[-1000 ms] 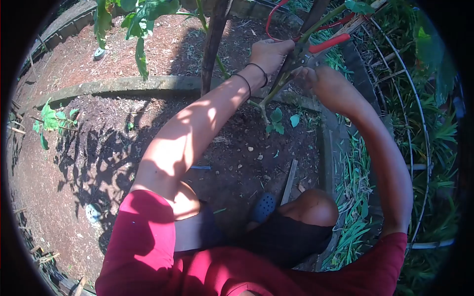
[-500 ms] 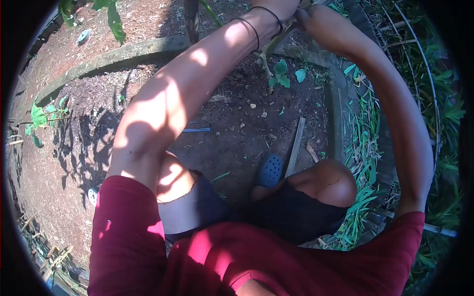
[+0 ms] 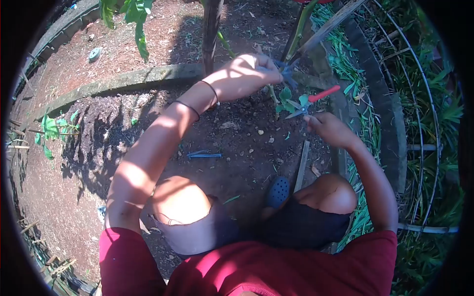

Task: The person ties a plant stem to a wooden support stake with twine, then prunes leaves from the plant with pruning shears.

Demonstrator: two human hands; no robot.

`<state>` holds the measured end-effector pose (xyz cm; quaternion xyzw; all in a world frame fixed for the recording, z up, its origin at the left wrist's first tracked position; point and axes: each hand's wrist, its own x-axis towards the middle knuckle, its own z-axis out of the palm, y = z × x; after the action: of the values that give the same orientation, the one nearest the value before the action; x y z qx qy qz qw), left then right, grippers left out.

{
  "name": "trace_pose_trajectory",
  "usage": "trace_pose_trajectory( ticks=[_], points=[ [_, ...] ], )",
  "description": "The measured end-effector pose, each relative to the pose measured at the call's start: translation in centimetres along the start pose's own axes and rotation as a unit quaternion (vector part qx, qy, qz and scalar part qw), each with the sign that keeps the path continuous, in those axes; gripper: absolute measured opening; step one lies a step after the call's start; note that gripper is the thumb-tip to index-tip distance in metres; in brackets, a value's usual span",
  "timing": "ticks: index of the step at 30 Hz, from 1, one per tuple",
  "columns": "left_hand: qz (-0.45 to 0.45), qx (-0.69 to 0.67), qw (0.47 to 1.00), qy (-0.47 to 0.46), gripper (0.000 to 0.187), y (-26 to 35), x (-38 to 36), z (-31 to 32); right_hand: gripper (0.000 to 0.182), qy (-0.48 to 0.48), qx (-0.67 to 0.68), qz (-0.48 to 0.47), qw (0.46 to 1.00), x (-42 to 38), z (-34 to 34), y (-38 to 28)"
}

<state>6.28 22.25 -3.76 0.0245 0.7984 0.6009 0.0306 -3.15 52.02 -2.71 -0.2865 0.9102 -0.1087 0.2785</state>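
Observation:
In my right hand (image 3: pixel 330 129) is a pair of pruning shears (image 3: pixel 323 93) with a red handle, held near the blades. Their blades stand apart and point left, beside a small leafy shoot (image 3: pixel 285 98). Higher up, my left hand (image 3: pixel 261 71) has its fingers closed at a bluish plastic strip (image 3: pixel 289 74), which is bunched around the base of a green stem (image 3: pixel 296 39) and a slanting wooden stake (image 3: pixel 331 27). My left fingertips are partly hidden. Two dark bands circle my left wrist.
Another upright wooden stake (image 3: pixel 212 39) stands left of the stem. Blue strips (image 3: pixel 205 155) lie on the soil before my knees. A curved concrete edging (image 3: pixel 143 76) crosses behind, and a wooden slat (image 3: pixel 301 165) lies near my blue clog (image 3: pixel 278 191). Grass (image 3: pixel 363 197) grows at right.
My hands were together at the stem near the top edge. Now my right hand is lower and apart, with the shears in view. The view has tilted up, showing more of the stem and stakes.

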Motion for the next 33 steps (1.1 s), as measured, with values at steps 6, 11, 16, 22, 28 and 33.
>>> trace_pose_trajectory(
  ticks=[6, 11, 16, 22, 28, 33],
  points=[
    [-0.140, 0.329, 0.835, -0.418, 0.058, -3.5, -1.6, 6.4, 0.056, -0.136, 0.003, 0.090, 0.987, 0.6, 11.7, 10.8],
    [-0.094, 0.240, 0.915, -0.311, 0.066, -0.2, 0.8, 2.3, 0.050, -0.197, 0.094, 0.071, 0.973, -1.3, 19.8, 16.2],
    [-0.028, 0.239, 0.963, -0.122, 0.076, 1.6, 6.3, -3.8, 0.040, 0.023, -0.134, 0.024, 0.990, -0.9, 14.4, 13.1],
    [0.003, 0.199, 0.979, -0.041, 0.073, 4.5, 11.0, -5.3, 0.016, 0.258, 0.118, -0.166, 0.944, 4.4, -0.6, 5.0],
    [0.044, -0.198, 0.978, 0.058, 0.060, -0.3, 17.9, -1.8, 0.028, 0.320, 0.117, -0.190, 0.921, 11.4, -5.0, -1.4],
    [0.149, -0.429, 0.885, 0.101, 0.051, -0.1, 19.9, 2.6, 0.040, 0.367, 0.060, -0.146, 0.917, 13.1, -2.7, -3.1]
  ],
)
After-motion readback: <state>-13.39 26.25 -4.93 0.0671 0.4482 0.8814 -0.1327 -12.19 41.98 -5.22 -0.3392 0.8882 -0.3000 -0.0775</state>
